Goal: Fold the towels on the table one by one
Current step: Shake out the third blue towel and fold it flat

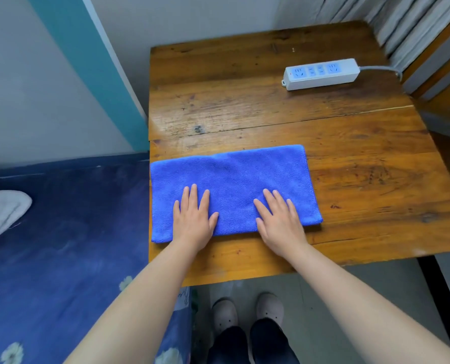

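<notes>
Blue towel flat on wooden bench, folded to a long strip. L hand + R hand both spread flat, palms down on its near half. Power strip at far right.

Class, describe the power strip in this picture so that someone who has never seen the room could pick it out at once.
Start at the wooden table and look to its far right corner, well beyond the blue towel under the two hands. There lies a white power strip with a grey cord trailing off to the right. Its pale blue socket faces set it apart; it is the only hard plastic thing on the table.
</notes>
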### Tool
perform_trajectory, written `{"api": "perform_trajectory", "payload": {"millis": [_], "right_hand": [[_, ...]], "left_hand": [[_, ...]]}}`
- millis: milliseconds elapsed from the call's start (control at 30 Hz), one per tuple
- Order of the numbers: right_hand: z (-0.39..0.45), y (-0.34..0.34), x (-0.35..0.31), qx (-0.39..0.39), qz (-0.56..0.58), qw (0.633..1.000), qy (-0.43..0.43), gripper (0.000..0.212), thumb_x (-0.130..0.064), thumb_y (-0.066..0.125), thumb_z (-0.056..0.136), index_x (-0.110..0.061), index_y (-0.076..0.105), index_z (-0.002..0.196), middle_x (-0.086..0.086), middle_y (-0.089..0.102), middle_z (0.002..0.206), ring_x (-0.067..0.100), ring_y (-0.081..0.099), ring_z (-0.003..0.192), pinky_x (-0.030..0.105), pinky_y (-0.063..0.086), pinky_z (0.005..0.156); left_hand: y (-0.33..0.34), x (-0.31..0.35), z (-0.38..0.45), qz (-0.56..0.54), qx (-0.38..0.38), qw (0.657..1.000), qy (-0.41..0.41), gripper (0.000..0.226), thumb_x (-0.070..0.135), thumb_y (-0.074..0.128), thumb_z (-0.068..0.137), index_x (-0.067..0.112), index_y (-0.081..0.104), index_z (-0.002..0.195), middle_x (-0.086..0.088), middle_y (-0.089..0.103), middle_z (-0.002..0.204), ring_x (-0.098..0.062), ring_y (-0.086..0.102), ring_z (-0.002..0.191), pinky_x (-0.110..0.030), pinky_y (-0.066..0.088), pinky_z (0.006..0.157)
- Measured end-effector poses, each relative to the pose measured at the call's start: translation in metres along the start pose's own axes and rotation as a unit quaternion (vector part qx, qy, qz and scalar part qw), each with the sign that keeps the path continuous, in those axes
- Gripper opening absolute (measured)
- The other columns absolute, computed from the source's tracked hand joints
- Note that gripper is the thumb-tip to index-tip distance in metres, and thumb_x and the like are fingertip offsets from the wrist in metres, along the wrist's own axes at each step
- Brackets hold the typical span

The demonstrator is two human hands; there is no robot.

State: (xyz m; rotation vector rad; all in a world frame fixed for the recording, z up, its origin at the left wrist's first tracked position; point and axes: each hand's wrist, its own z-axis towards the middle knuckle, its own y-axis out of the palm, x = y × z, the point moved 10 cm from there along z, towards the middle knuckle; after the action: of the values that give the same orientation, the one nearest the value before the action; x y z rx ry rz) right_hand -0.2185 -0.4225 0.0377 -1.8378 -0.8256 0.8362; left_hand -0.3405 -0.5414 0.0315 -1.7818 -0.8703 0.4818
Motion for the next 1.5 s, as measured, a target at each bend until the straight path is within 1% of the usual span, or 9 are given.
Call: {"api": "perform_trajectory", "payload": {"millis": [267,567,900,1000,1100,1200,1367,1433,1500], "right_hand": [[0.022,-0.024,0.054,0.055,0.016,0.993,0.099,0.053,-0.033,0.033,0.096,-0.02,0.018,0.145,0.006,0.004,0.156,0.022,0.001,0.144,0.043,0.002,0.115],[-0.008,-0.029,0.101,0.073,0.116,0.937,0.321,0.066,-0.034,0.053,0.088,-0.006,0.023,0.14,0.014,0.039,0.135,0.032,0.037,0.124,0.042,0.039,0.094],[-0.006,-0.018,0.126,-0.025,0.26,0.866,0.427,0.023,-0.023,0.064,0.078,-0.014,0.063,0.098,0.01,0.062,0.116,0.033,0.049,0.116,0.036,0.037,0.094],[-0.008,-0.019,0.128,-0.001,0.293,0.856,0.425,0.009,-0.018,0.064,0.076,-0.015,0.056,0.075,0.01,0.062,0.104,0.032,0.052,0.108,0.036,0.039,0.089],[-0.005,-0.035,0.131,0.05,0.317,0.871,0.373,0.033,-0.01,0.064,0.076,-0.016,0.037,0.057,0.005,0.053,0.075,0.029,0.053,0.084,0.03,0.034,0.065],[-0.002,-0.072,0.145,0.12,0.26,0.902,0.324,0.021,-0.006,0.062,0.076,-0.013,0.045,0.066,0.005,0.053,0.077,0.03,0.053,0.084,0.029,0.029,0.061],[0.006,-0.102,0.171,0.1,0.177,0.932,0.298,0.017,0.0,0.056,0.078,-0.003,0.061,0.095,0.019,0.06,0.107,0.035,0.054,0.101,0.033,0.041,0.079],[0.01,-0.106,0.164,0.081,0.174,0.949,0.251,0.019,0.0,0.056,0.078,-0.002,0.062,0.096,0.019,0.06,0.107,0.033,0.054,0.102,0.032,0.04,0.082],[0.009,-0.113,0.148,0.081,0.189,0.961,0.185,0.02,0.002,0.058,0.077,-0.001,0.063,0.096,0.018,0.06,0.103,0.031,0.055,0.099,0.027,0.035,0.079]], "left_hand": [[-0.013,0.03,0.052,-0.025,0.039,0.997,0.064,0.06,0.046,0.027,0.096,0.022,0.008,0.147,0.001,-0.003,0.157,-0.017,-0.007,0.145,-0.043,0.0,0.116],[-0.014,0.063,0.091,-0.001,0.024,0.997,0.079,0.063,0.053,0.023,0.094,0.024,0.007,0.147,0.005,-0.001,0.157,-0.023,-0.007,0.144,-0.056,-0.002,0.112],[-0.021,0.057,0.091,0.001,0.001,0.993,0.119,0.063,0.052,0.03,0.093,0.026,0.01,0.147,0.004,0.0,0.157,-0.018,-0.003,0.144,-0.052,0.004,0.112],[-0.028,0.053,0.087,-0.009,0.015,0.993,0.118,0.06,0.047,0.035,0.093,0.023,0.016,0.146,0.001,0.007,0.157,-0.018,0.004,0.144,-0.046,0.007,0.113],[-0.044,0.051,0.09,-0.028,0.049,0.994,0.093,0.056,0.041,0.041,0.092,0.019,0.027,0.141,-0.003,0.031,0.148,-0.021,0.025,0.136,-0.04,0.023,0.106],[-0.051,0.06,0.097,0.034,0.012,0.996,0.078,0.043,0.042,0.045,0.09,0.012,0.045,0.12,-0.009,0.054,0.123,-0.028,0.048,0.115,-0.035,0.04,0.081],[-0.037,0.086,0.093,0.051,-0.137,0.988,0.054,0.032,0.047,0.049,0.086,0.015,0.054,0.091,-0.002,0.056,0.087,-0.025,0.054,0.086,-0.023,0.034,0.055],[-0.043,0.104,0.098,-0.027,-0.12,0.99,0.066,0.029,0.043,0.05,0.086,0.014,0.052,0.087,-0.005,0.057,0.089,-0.026,0.051,0.083,-0.026,0.038,0.059],[-0.048,0.128,0.106,-0.162,-0.113,0.977,0.081,0.03,0.031,0.052,0.088,0.009,0.054,0.108,-0.011,0.061,0.111,-0.028,0.055,0.099,-0.031,0.042,0.076]]}}
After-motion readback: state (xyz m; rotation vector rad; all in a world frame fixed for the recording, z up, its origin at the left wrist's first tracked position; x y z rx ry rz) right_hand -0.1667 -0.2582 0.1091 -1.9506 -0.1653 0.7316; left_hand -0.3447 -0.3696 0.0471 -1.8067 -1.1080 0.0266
